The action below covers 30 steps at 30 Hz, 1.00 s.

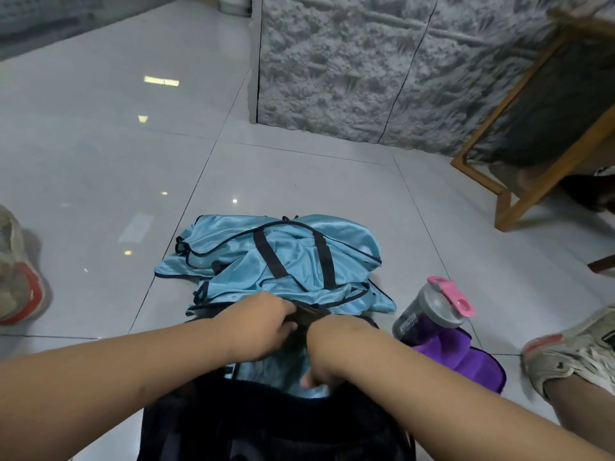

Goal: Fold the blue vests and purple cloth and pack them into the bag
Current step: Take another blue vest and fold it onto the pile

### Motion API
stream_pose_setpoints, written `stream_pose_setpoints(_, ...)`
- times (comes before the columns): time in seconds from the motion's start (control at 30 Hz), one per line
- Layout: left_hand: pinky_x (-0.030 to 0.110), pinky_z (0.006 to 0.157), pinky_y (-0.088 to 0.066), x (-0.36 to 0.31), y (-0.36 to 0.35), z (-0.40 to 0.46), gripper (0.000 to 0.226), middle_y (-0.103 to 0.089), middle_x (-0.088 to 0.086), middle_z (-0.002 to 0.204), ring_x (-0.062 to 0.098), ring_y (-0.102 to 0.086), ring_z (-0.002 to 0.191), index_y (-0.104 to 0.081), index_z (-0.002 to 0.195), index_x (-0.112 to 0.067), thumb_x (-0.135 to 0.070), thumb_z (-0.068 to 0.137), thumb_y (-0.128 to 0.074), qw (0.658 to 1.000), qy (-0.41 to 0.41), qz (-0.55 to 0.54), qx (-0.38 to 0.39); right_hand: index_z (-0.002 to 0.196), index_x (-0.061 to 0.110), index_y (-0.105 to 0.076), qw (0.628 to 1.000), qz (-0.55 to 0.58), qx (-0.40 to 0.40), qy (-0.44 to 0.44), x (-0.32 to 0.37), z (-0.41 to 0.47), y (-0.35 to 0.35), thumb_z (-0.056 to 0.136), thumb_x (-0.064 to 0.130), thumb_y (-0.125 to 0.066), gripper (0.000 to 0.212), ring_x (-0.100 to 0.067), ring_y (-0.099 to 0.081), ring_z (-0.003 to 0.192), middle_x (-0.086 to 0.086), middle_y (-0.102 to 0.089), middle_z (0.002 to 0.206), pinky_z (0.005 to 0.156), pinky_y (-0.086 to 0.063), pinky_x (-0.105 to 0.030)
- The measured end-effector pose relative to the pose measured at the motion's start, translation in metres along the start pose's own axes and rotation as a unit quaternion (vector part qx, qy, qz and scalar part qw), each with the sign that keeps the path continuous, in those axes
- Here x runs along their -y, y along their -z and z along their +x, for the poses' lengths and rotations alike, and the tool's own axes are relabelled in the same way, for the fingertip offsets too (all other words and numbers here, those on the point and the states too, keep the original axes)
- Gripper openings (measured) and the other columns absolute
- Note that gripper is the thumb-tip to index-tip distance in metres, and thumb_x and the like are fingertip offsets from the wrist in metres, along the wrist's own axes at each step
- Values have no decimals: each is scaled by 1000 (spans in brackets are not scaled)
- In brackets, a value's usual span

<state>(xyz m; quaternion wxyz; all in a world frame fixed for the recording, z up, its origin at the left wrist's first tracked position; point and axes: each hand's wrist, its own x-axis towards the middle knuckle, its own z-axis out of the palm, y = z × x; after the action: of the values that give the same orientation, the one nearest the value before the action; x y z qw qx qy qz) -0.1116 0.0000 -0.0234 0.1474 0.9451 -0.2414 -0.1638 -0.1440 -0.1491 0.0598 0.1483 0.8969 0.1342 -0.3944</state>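
Black fabric: the bag [266, 424] lies nearest the camera, and packing is under way. The left hand [263, 322] grips its far rim; the right hand [327, 354] reaches inside onto pale blue cloth, grip unclear. Beyond the bag lie unfolded blue vests [283, 261]; right of it, purple cloth [466, 357] under a shaker bottle [432, 311]. Next, probably, fold 1 more vest.

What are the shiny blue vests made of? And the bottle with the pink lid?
The blue vests look like thin, slippery synthetic fabric, maybe polyester mesh: they gleam, crumple softly, and have black trim. The bottle looks like plastic: a see-through smoky body, a matte grey cap and a pink flip lid. I can't be certain from looks alone.
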Motion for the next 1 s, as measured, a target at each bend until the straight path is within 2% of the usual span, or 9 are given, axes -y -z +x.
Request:
stream_pose_setpoints(0.13, 27, 75, -54, -15, 24, -7, 18, -72, -12, 83, 4, -64, 76, -75, 102, -30, -40, 96, -62, 991, 5, -102, -92, 91, 6, -57, 990, 132, -30, -29, -30, -16, 19, 94, 51, -71, 47, -30, -71, 82, -16, -75, 100, 75, -57, -36)
stream_pose_setpoints(0.3, 22, 64, -46, -15, 49, 16, 10, -69, -13, 74, 2, -60, 63, -74, 97, -34, -37, 95, -64, 963, 69, -189, -182, 93, -6, -66, 925, 355, -120, -66, -71, 20, 43, 100, 31, -63, 37, -33, -75, 64, -16, -76, 73, 69, -66, -40)
stream_pose_setpoints(0.47, 33, 83, -56, 28, 54, 59, 20, -66, -7, 101, 11, -65, 79, -70, 117, -28, -27, 98, -63, 952, 129, -183, -208, 131, 8, -65, 841, 426, -303, -137, -116, 78, 50, 97, 27, -62, 39, -29, -70, 85, -13, -74, 113, 75, -55, -34)
stream_pose_setpoints(0.6, 36, 105, -47, 65, 51, 92, 45, -50, 5, 145, 22, -62, 113, -58, 141, -20, -19, 97, -64, 955, 156, -150, -203, 163, 18, -27, 790, 506, -319, -134, -139, 115, 32, 100, 25, -64, 73, -33, -56, 131, -13, -50, 154, 98, -49, -37)
stream_pose_setpoints(0.77, 42, 99, -54, 100, 55, 125, 43, -64, 13, 134, 32, -63, 117, -60, 136, -20, -19, 93, -66, 953, 235, -93, -170, 167, 12, -10, 704, 644, -242, -178, -153, 156, 18, 97, 27, -72, 94, -37, -45, 144, -16, -37, 163, 110, -44, -42)
stream_pose_setpoints(0.83, 40, 85, -60, 101, 58, 124, 13, -73, 7, 108, 26, -68, 93, -71, 100, -18, -17, 90, -63, 955, 255, -50, -143, 143, 1, -55, 706, 639, -239, -188, -153, 166, 15, 94, 23, -73, 57, -36, -64, 119, -18, -64, 134, 100, -54, -41)
stream_pose_setpoints(0.87, 40, 80, -61, 101, 58, 124, 12, -73, 5, 99, 25, -68, 85, -72, 91, -16, -15, 89, -61, 955, 260, -32, -141, 107, 2, -73, 711, 627, -255, -189, -152, 167, 14, 92, 19, -73, 23, -32, -69, 93, -16, -72, 103, 85, -56, -38)
stream_pose_setpoints(0.93, 39, 74, -61, 102, 61, 122, 16, -71, 5, 90, 25, -67, 80, -72, 88, -13, -13, 88, -55, 951, 260, -35, -165, 62, 12, -52, 704, 621, -289, -187, -151, 163, 19, 87, 13, -67, 29, -24, -47, 60, -6, -50, 62, 62, -42, -32)
stream_pose_setpoints(1.0, 37, 70, -57, 98, 71, 113, 13, -68, 3, 85, 24, -63, 77, -68, 90, -14, -14, 88, -55, 942, 265, -64, -196, 64, 15, -42, 663, 653, -328, -161, -151, 150, 34, 81, 10, -59, 25, -21, -35, 62, -5, -38, 62, 59, -31, -36)
